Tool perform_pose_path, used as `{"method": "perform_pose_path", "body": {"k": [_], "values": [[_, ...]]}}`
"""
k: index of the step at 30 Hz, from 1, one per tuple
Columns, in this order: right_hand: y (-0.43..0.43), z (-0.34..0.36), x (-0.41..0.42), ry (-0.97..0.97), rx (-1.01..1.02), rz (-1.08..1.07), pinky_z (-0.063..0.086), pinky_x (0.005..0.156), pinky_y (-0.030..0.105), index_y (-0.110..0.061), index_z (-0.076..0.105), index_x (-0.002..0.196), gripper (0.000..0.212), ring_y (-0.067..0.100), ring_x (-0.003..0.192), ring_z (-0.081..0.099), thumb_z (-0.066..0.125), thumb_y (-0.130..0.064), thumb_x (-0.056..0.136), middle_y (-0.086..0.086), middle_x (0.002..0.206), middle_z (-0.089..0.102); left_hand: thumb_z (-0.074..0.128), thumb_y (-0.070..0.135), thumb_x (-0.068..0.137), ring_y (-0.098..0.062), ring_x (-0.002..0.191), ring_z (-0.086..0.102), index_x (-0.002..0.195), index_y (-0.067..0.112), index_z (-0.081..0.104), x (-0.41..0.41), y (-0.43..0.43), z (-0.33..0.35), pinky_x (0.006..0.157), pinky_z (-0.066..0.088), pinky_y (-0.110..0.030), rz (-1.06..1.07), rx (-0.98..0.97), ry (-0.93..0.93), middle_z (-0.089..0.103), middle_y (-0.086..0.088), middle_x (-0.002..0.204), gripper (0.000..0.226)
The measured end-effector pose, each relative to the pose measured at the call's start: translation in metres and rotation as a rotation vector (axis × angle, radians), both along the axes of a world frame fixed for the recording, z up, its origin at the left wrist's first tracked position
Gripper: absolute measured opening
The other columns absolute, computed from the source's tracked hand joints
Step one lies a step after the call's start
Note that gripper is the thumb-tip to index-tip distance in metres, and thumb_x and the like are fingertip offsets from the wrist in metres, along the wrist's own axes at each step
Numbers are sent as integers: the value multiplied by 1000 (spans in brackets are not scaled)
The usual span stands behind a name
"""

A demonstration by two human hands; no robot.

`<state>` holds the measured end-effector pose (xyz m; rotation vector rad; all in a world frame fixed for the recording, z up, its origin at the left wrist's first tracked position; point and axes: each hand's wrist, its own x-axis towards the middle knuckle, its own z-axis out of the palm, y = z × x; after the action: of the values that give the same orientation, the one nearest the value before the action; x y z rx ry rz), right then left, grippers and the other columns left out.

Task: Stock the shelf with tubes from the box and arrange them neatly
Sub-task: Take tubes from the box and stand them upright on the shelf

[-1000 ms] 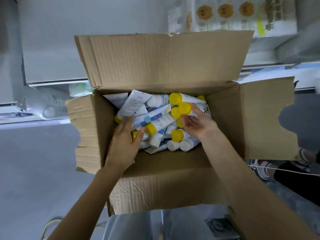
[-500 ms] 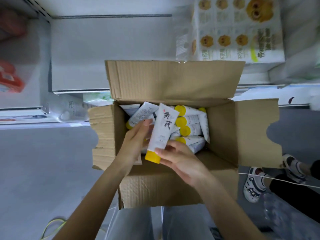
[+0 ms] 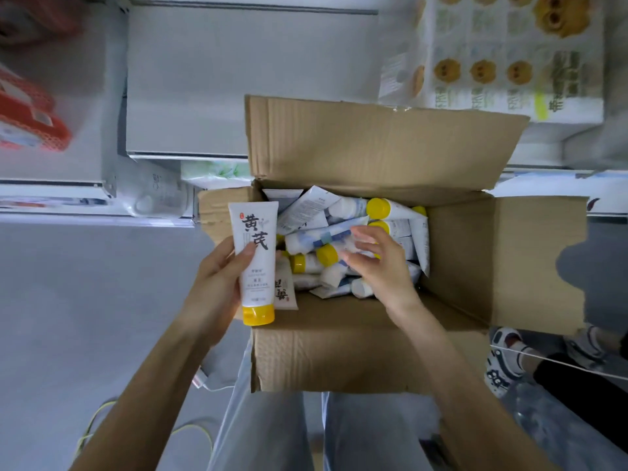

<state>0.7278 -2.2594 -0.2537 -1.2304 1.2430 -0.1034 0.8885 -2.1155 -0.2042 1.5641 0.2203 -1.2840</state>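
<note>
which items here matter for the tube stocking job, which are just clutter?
Job:
- white tube with yellow cap, in left hand grip
- loose tubes in cardboard box
- right hand, open over the tubes
- shelf

Clutter:
- red packs
- printed carton
- sandalled feet

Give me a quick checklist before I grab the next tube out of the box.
1. Left hand holds the tube firmly: ok.
2. Held tube's yellow cap on: ok.
3. Right hand free and open: ok.
4. Tubes left in the box: ok, plenty.
5. Box flaps clear of the opening: ok.
6. Free shelf space: cannot tell.
</note>
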Motion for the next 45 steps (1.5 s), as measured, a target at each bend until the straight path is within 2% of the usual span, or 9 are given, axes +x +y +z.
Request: {"method": "perform_pose_path", "body": {"k": [8,16,19,25,29,35,38,42,45], "values": [[-35,-53,0,165,-338,181,43,92,23,-10,51,124,55,9,104,48,77,-13,75,2,121,51,53,27,82,-30,108,63,128,13,54,3,4,-11,89,53,-45,14,-39,4,65,-16,118,49],[-39,-63,-1,176,-580,480,44,80,30,-7,68,101,29,27,96,54,77,-13,74,11,98,60,52,25,82,-30,109,63,126,13,55,3,6,-14,88,54,-42,20,-54,6,66,-16,116,46],[-44,-66,-3,129,-677,630,31,71,19,-2,73,91,24,36,86,54,78,-13,70,16,83,60,52,26,82,-29,108,63,124,15,57,1,5,-13,86,55,-41,20,-45,-5,67,-15,114,44],[-53,-52,3,36,-685,703,27,68,20,0,67,80,19,22,83,47,74,-17,76,-1,86,49,49,21,91,-26,105,65,125,16,56,-3,4,-5,83,56,-39,20,-32,-17,68,-12,114,36],[-50,-6,0,-36,-444,602,34,63,20,1,62,92,18,2,65,45,64,-16,88,-5,74,50,46,23,95,-29,94,67,121,15,58,-6,0,17,69,56,-36,81,-30,-35,68,-15,111,29],[-57,96,-7,-98,-355,438,31,54,14,-12,39,68,31,2,55,28,58,-16,92,-8,60,26,54,32,90,-33,86,63,121,18,54,-11,-7,70,75,52,-44,91,-91,-131,65,-20,111,34],[-60,161,-9,-233,-213,369,57,57,32,-8,35,69,32,8,62,40,55,-11,93,-4,64,32,70,29,78,-31,90,64,116,22,54,-13,-9,109,73,53,-40,11,-145,-263,67,-13,108,42],[-69,252,-3,-340,-285,394,51,42,26,12,39,79,23,23,62,51,53,-2,91,23,70,40,77,26,68,-26,97,67,116,21,55,-15,-9,165,77,54,-36,-66,-187,-398,69,-6,108,53],[-74,314,6,-413,-345,434,48,37,26,10,46,80,19,20,51,55,53,-4,91,9,63,53,80,21,68,-26,94,68,106,25,57,-14,-12,208,76,55,-35,-44,-254,-472,71,-4,102,45]]}}
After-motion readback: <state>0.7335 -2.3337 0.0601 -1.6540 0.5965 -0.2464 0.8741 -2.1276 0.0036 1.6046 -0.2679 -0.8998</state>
